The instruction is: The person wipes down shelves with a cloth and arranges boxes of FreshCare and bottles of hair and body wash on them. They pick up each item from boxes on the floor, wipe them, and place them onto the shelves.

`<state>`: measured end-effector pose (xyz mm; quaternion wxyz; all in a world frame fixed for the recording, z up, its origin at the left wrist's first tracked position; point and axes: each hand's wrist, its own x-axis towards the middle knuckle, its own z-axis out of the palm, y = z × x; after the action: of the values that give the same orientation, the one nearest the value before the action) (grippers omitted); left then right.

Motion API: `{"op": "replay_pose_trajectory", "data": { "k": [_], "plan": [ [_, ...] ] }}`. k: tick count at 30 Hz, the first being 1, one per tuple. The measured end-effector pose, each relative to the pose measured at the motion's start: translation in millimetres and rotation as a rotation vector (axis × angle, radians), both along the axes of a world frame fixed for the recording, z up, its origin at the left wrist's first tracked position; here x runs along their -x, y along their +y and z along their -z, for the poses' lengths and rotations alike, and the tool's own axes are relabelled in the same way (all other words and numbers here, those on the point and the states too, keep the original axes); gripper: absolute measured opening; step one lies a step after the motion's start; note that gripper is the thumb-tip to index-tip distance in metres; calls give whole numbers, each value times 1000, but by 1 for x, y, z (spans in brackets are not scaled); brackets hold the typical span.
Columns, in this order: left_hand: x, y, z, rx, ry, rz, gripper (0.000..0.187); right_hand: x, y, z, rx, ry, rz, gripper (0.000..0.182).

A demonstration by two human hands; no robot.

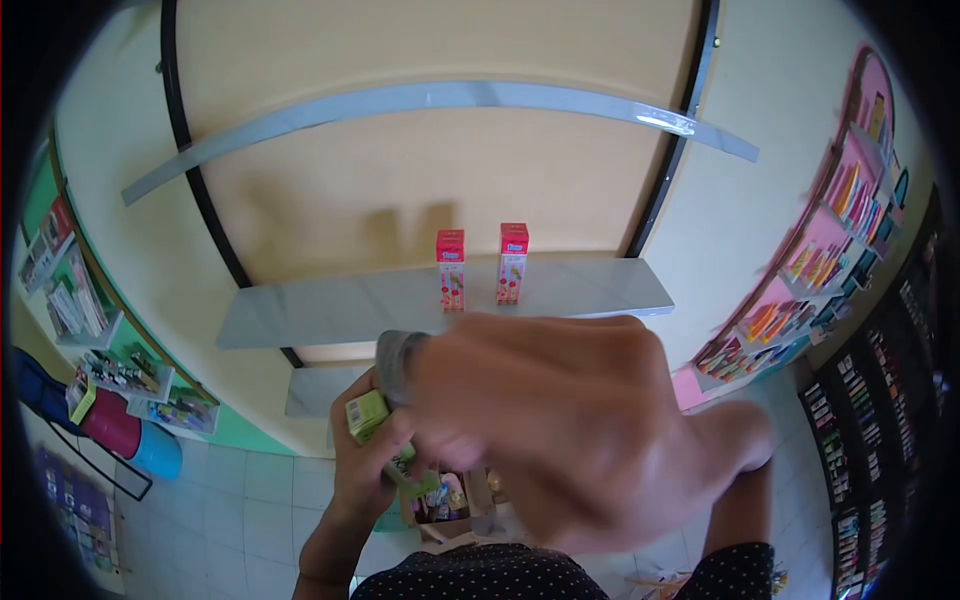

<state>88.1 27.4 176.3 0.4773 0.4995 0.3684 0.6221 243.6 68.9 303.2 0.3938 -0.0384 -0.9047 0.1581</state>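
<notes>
In my left hand [350,470] is a small green box [366,414], the thumb pressed across its front. My right hand [560,420] is close to the camera and blurred by motion, its fingers curled in. At those fingertips, just above the green box, is a grey piece that looks like folded cloth [396,366]. Part of the box is hidden behind my right hand. Two upright pink-and-red boxes, one on the left [451,270] and one on the right [512,263], stand apart on the grey shelf [590,285] beyond my hands.
A higher shelf [420,97] crosses the wall panel. Below my hands is an open carton [440,525] with small colourful packages. Stocked racks stand on the left [75,290] and right [790,270], with a dark display [870,420] farther right. A blue bin [157,450] stands at lower left.
</notes>
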Motion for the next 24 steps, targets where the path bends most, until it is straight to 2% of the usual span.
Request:
{"op": "replay_pose_trajectory", "data": {
  "k": [1, 3, 5, 7, 9, 11, 12, 13, 14, 15, 17, 18, 20, 21, 23, 24],
  "plan": [
    [-5, -1, -5, 9, -7, -13, 39, -7, -1, 1, 70, 2, 31, 21],
    [-22, 2, -18, -61, -272, -23, 40, -14, 14, 30, 79, 42, -9, 26],
    [-24, 13, 3, -95, -281, -59, 40, -12, 12, 54, 111, 106, 217, 41],
    [-28, 17, 8, -133, -281, -93, 41, -8, 9, 78, 256, -32, 173, 54],
    [-34, 18, 5, -108, -299, 101, 44, -10, 18, 98, 280, 28, 156, 51],
    [-34, 25, 11, -117, -265, 146, 46, -15, 23, 110, 691, 249, 313, 41],
    [-41, 28, 11, -109, -246, -14, 49, -13, 20, 116, 694, 235, 301, 41],
    [-42, 31, 13, -102, -223, -173, 53, -10, 14, 121, 556, 283, 345, 38],
    [-39, 36, 22, -160, -295, -198, 44, -6, 10, 127, 415, 332, 385, 35],
    [-42, 40, 24, -192, -237, -268, 51, -2, 8, 138, 136, 199, 316, 39],
    [-37, 42, 25, -222, -261, -286, 44, 8, -11, 161, 12, 151, 427, 39],
    [-36, 42, 25, -227, -260, -294, 44, 9, -6, 164, 10, 153, 418, 39],
    [-40, 42, 27, -122, -325, -151, 33, 4, 7, 168, 19, 239, 383, 40],
    [-46, 41, 29, -152, -359, -84, 26, 2, 10, 168, 21, 235, 387, 40],
    [-49, 36, 28, -27, -534, 47, 21, 2, 19, 160, 271, 230, 300, 43],
    [-45, 35, 29, -32, -533, 53, 21, 2, 15, 153, 275, 149, 266, 45]
  ]
}}
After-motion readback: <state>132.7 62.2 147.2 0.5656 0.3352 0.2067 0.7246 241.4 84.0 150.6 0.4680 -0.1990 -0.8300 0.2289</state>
